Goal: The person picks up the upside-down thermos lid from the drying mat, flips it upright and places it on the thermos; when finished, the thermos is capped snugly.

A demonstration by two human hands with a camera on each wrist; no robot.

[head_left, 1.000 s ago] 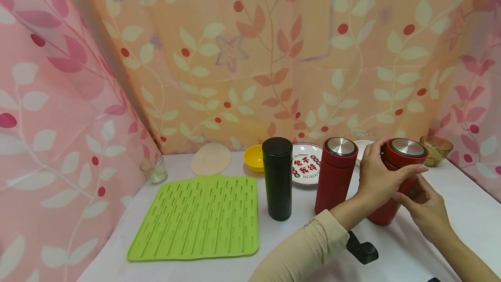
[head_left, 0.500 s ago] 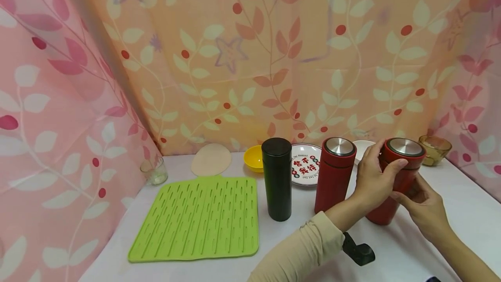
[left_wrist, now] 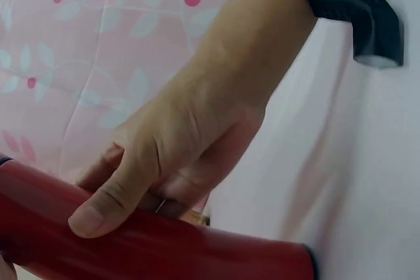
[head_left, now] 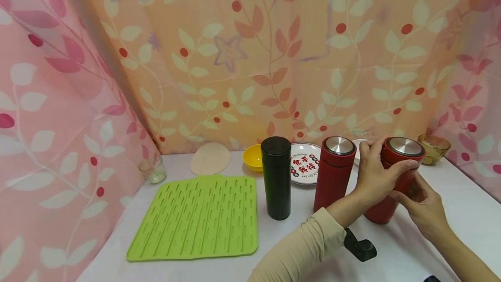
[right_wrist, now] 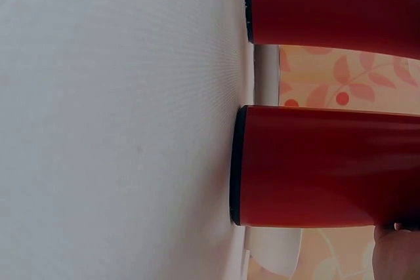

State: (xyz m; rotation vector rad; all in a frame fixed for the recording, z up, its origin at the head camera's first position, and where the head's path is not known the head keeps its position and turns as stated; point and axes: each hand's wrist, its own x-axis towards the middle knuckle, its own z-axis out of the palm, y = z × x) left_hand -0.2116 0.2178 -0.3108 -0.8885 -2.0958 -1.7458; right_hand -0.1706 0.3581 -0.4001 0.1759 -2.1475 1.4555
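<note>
A red thermos (head_left: 381, 212) with a silver-topped lid stands at the right of the table, its dark base on the cloth in the right wrist view. My left hand (head_left: 373, 179), in a beige sleeve, grips it near the top, thumb across the front just below the lid. Lower down, my right hand (head_left: 426, 212) holds the body; in the left wrist view its thumb (left_wrist: 95, 218) lies along the red side. The fingers behind the thermos are partly hidden. To its left are a second red thermos (head_left: 332, 182) and a black thermos (head_left: 277, 182), both upright.
A green ribbed mat (head_left: 195, 221) covers the left of the table. Behind stand a yellow bowl (head_left: 253, 159), a printed plate (head_left: 305, 164), a beige disc (head_left: 210, 159), a small glass (head_left: 153, 171) and an amber bowl (head_left: 434, 149). Patterned curtains surround the table.
The left thumb first draws back from across the thermos front, then reaches across it again. Both hands keep their hold, and the thermos stays in nearly the same place.
</note>
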